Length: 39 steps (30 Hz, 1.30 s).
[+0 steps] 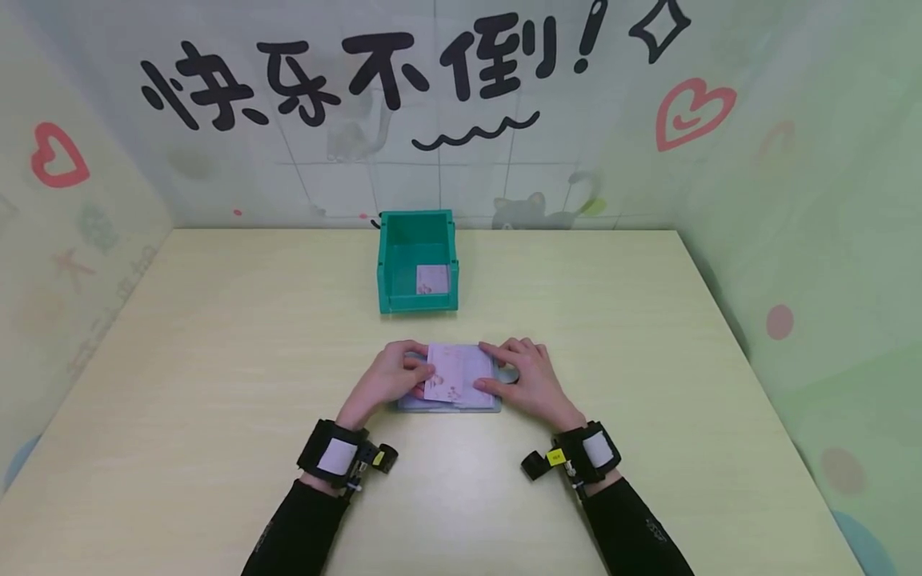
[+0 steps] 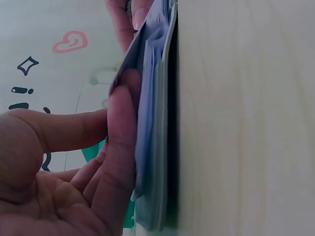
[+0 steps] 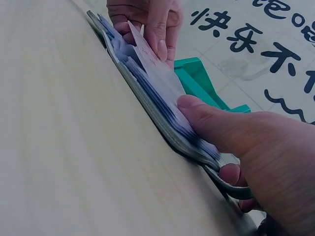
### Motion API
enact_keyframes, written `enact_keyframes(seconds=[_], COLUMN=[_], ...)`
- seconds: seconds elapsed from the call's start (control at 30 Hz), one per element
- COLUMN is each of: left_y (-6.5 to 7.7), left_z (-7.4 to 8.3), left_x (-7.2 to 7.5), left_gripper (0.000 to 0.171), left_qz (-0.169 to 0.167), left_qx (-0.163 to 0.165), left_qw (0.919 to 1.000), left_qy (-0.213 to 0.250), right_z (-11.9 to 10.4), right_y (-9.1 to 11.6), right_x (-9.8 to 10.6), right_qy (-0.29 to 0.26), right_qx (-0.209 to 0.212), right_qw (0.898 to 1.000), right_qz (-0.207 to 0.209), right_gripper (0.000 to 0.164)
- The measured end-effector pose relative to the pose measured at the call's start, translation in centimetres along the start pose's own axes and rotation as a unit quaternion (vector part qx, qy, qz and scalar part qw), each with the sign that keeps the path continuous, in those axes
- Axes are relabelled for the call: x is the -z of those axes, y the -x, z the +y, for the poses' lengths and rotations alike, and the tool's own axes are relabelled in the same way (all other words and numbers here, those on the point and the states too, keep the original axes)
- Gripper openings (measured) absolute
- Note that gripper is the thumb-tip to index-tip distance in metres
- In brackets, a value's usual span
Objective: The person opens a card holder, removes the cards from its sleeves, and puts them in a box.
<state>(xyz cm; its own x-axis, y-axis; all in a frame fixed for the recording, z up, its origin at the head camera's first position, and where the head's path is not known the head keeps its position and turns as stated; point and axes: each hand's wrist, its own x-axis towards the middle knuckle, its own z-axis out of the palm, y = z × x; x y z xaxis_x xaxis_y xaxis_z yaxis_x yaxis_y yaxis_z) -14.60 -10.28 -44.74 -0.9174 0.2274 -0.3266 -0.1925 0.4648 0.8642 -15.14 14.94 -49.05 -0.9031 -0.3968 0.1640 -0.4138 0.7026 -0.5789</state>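
A small card album point(image 1: 480, 364) with a grey-green cover and lilac pages lies open on the table. My left hand point(image 1: 392, 374) pinches a pink printed card point(image 1: 444, 374) between thumb and fingers over the album's left part. In the left wrist view the card point(image 2: 129, 61) tilts up from the page stack point(image 2: 151, 123), with fingertips behind it. My right hand point(image 1: 531, 378) holds the album's right side, its thumb point(image 3: 194, 105) pressing on top and other fingers at the strap point(image 3: 230, 189) that sticks out past the edge.
A green open bin point(image 1: 418, 303) stands behind the album near the table's back edge. Inside it lies another pink card point(image 1: 433, 279). Printed walls point(image 1: 288, 184) border the pale wooden table point(image 1: 238, 360) at the back and sides.
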Motion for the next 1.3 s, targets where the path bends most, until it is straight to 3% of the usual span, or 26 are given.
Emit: enact_keyframes(seconds=[0.53, 0.67, 0.8, 1.07, 1.3], left_y=[-0.4, -1.0, -1.6, -3.0, -4.3], left_z=[0.6, 1.0, 1.4, 2.0, 2.7], left_x=[2.2, 2.9, 3.5, 3.7, 4.0], left_gripper=[0.042, 0.043, 0.044, 0.042, 0.044], left_qz=[0.013, 0.032, 0.077, 0.175, 0.201], left_qx=[0.030, 0.017, -0.013, -0.082, -0.116], left_qw=[0.9991, 0.9989, 0.9967, 0.9810, 0.9720], left_qy=[-0.029, -0.030, -0.021, -0.013, -0.034], right_z=[0.4, 0.5, 0.5, 0.5, 0.4], right_y=[0.1, 0.1, 0.0, 0.0, -0.1], right_x=[-0.1, -0.1, -0.2, -0.1, -0.1], right_qy=[0.007, 0.007, 0.005, 0.004, 0.006], right_qx=[0.007, 0.006, 0.002, -0.002, 0.008], right_qw=[1.000, 1.000, 1.000, 1.000, 1.000], right_qz=[0.014, 0.012, 0.008, 0.006, 0.007], right_gripper=[0.062, 0.061, 0.061, 0.062, 0.062])
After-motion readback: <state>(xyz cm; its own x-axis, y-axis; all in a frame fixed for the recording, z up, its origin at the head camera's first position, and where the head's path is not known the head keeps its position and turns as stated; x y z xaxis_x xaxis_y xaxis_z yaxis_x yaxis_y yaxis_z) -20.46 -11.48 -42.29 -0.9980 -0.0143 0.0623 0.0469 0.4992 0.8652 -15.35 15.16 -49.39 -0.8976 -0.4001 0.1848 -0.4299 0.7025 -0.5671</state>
